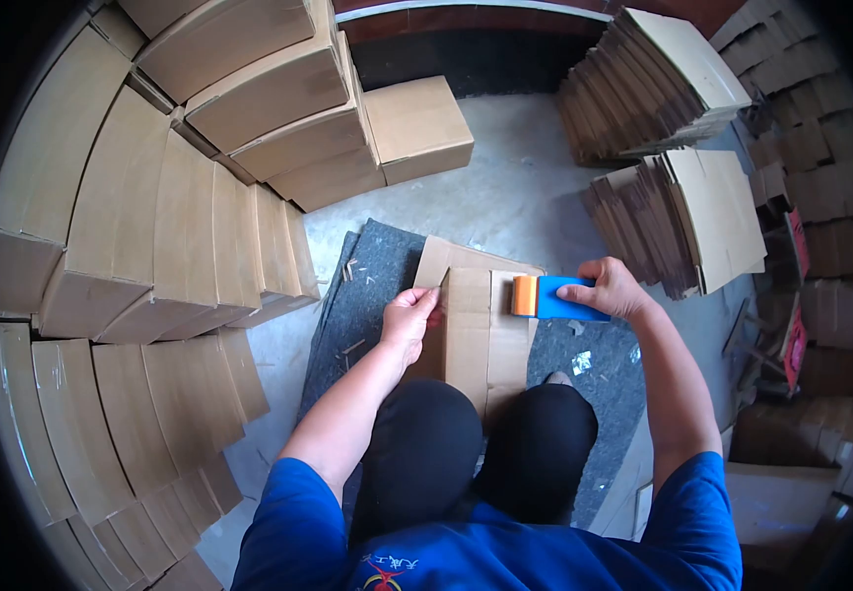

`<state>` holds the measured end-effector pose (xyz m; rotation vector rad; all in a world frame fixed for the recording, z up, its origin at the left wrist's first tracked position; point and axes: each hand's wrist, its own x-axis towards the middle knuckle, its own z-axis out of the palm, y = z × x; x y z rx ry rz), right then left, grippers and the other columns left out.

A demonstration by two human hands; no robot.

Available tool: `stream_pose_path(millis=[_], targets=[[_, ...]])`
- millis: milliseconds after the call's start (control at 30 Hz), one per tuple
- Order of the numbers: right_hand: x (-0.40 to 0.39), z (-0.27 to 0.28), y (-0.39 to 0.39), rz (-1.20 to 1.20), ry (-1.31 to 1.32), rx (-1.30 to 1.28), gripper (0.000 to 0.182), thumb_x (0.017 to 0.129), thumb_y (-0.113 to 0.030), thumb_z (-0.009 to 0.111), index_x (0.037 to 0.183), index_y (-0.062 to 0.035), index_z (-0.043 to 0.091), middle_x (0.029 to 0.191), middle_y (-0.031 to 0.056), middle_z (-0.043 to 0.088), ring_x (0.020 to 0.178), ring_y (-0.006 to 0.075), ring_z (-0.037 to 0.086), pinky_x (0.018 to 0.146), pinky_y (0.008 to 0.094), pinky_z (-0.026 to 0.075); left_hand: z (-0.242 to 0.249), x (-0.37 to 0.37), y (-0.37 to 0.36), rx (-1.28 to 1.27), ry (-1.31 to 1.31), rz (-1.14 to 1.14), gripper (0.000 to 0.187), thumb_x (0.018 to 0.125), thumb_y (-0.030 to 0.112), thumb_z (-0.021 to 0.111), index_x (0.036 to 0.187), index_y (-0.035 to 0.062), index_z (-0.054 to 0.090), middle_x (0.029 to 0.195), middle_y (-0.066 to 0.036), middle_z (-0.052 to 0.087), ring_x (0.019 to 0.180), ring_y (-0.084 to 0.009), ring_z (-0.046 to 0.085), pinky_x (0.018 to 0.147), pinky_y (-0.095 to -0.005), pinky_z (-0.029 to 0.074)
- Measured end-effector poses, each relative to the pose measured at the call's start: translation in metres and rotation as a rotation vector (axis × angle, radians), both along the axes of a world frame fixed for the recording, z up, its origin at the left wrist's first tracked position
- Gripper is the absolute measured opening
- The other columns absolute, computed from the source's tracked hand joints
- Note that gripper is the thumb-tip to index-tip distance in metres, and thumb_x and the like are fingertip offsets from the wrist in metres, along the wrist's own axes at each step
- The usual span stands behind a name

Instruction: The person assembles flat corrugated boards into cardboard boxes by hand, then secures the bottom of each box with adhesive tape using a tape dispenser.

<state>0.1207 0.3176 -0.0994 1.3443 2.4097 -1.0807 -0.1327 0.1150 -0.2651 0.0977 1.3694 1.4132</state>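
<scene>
A cardboard box [468, 325] stands between my knees, with a lengthwise seam on its upper face. At its left upper edge my left hand [412, 317] is closed, thumb and fingers pinching the cardboard. My right hand [608, 290] grips a blue tape dispenser [566, 298] from the right side. The orange front end [524, 295] of the dispenser lies over the box's right upper edge. Beyond the box, a flat cardboard piece [433, 258] shows behind its far end.
Under the box lies a dark grey mat [372, 258] with scraps on it. Closed boxes [111, 197] are stacked high at the left, and another box [421, 128] sits at the back. Bundles of flattened cartons [717, 217] stand at the right, on the concrete floor [520, 148].
</scene>
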Motion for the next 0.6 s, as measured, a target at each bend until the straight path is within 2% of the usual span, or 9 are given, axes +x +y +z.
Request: stream_pose_path(millis=[100, 133, 167, 300, 367, 400, 433, 500, 600], targets=[[0.002, -0.005, 0.001, -0.007, 0.0, -0.021, 0.057, 0.075, -0.053, 0.08, 0.086, 0.0021, 0.074, 0.071, 0.0146, 0.068, 0.068, 0.0211, 0.068, 0.068, 0.035, 0.055, -0.001, 0.009, 0.008, -0.078, 0.541, -0.216, 0.02, 0.102, 0.022, 0.055, 0.107, 0.0036, 0.062, 0.097, -0.006, 0.069, 0.087, -0.0202, 0.066, 0.078, -0.0321, 0.052], [0.004, -0.007, 0.002, -0.005, -0.001, -0.022, 0.058, 0.075, -0.054, 0.08, 0.087, 0.0023, 0.074, 0.072, 0.0146, 0.068, 0.068, 0.0211, 0.068, 0.068, 0.0348, 0.055, 0.008, 0.014, 0.007, -0.197, 0.812, -0.314, 0.031, 0.105, 0.029, 0.047, 0.119, 0.0031, 0.057, 0.112, -0.015, 0.067, 0.107, -0.0289, 0.063, 0.093, -0.0369, 0.049], [0.005, -0.007, 0.001, -0.012, 0.0, -0.025, 0.058, 0.075, -0.054, 0.08, 0.087, 0.0023, 0.074, 0.072, 0.0146, 0.068, 0.068, 0.0211, 0.068, 0.068, 0.0348, 0.055, 0.0, 0.019, 0.008, -0.226, 0.758, -0.312, 0.045, 0.106, 0.037, 0.041, 0.135, 0.0039, 0.048, 0.127, -0.023, 0.06, 0.124, -0.0353, 0.054, 0.103, -0.0401, 0.042], [0.005, -0.008, 0.001, -0.029, 0.018, -0.034, 0.063, 0.076, -0.058, 0.078, 0.092, 0.0028, 0.075, 0.075, 0.0141, 0.069, 0.07, 0.0215, 0.07, 0.07, 0.0347, 0.056, -0.006, 0.009, 0.007, -0.384, 0.467, -0.536, 0.051, 0.106, 0.036, 0.036, 0.147, 0.0053, 0.038, 0.149, -0.024, 0.043, 0.138, -0.0366, 0.041, 0.111, -0.0391, 0.037], [0.007, -0.008, 0.0, -0.03, 0.02, -0.035, 0.064, 0.076, -0.059, 0.078, 0.093, 0.0029, 0.075, 0.075, 0.0139, 0.07, 0.071, 0.0217, 0.07, 0.071, 0.0348, 0.056, -0.029, 0.004, 0.005, -0.543, 0.702, -0.731, 0.048, 0.101, 0.018, 0.043, 0.147, 0.0056, 0.04, 0.149, -0.024, 0.041, 0.138, -0.0371, 0.041, 0.113, -0.0423, 0.037], [0.007, -0.007, 0.0, -0.015, 0.007, -0.035, 0.063, 0.076, -0.059, 0.077, 0.092, 0.0024, 0.075, 0.075, 0.0137, 0.07, 0.071, 0.0218, 0.07, 0.071, 0.0349, 0.056, 0.004, 0.009, 0.008, -0.562, 0.871, -0.659, 0.045, 0.095, 0.008, 0.047, 0.139, 0.0047, 0.047, 0.141, -0.022, 0.047, 0.133, -0.0378, 0.046, 0.11, -0.0438, 0.04], [0.007, -0.005, 0.0, -0.002, -0.006, -0.034, 0.062, 0.077, -0.059, 0.077, 0.091, 0.0018, 0.075, 0.074, 0.0135, 0.069, 0.071, 0.0219, 0.069, 0.071, 0.035, 0.056, 0.003, 0.005, 0.008, -0.349, 1.052, -0.455, 0.04, 0.091, 0.007, 0.053, 0.13, 0.0039, 0.052, 0.131, -0.021, 0.052, 0.124, -0.0385, 0.052, 0.106, -0.044, 0.042], [0.008, -0.005, 0.0, 0.011, -0.001, -0.032, 0.061, 0.078, -0.059, 0.076, 0.091, 0.001, 0.075, 0.073, 0.0135, 0.069, 0.07, 0.0221, 0.069, 0.07, 0.0352, 0.055, 0.015, -0.004, 0.031, 0.042, 1.181, -0.175, 0.027, 0.092, 0.013, 0.058, 0.117, 0.005, 0.062, 0.123, -0.016, 0.058, 0.11, -0.0352, 0.056, 0.1, -0.0426, 0.043], [0.008, -0.003, -0.002, 0.041, 0.004, -0.011, 0.059, 0.079, -0.059, 0.074, 0.089, -0.0005, 0.075, 0.071, 0.0137, 0.068, 0.069, 0.0225, 0.069, 0.069, 0.0356, 0.055, 0.054, 0.001, 0.063, 0.226, 1.347, -0.363, 0.025, 0.091, 0.034, 0.066, 0.098, 0.0108, 0.074, 0.109, -0.007, 0.068, 0.111, -0.0314, 0.058, 0.099, -0.0401, 0.043]])
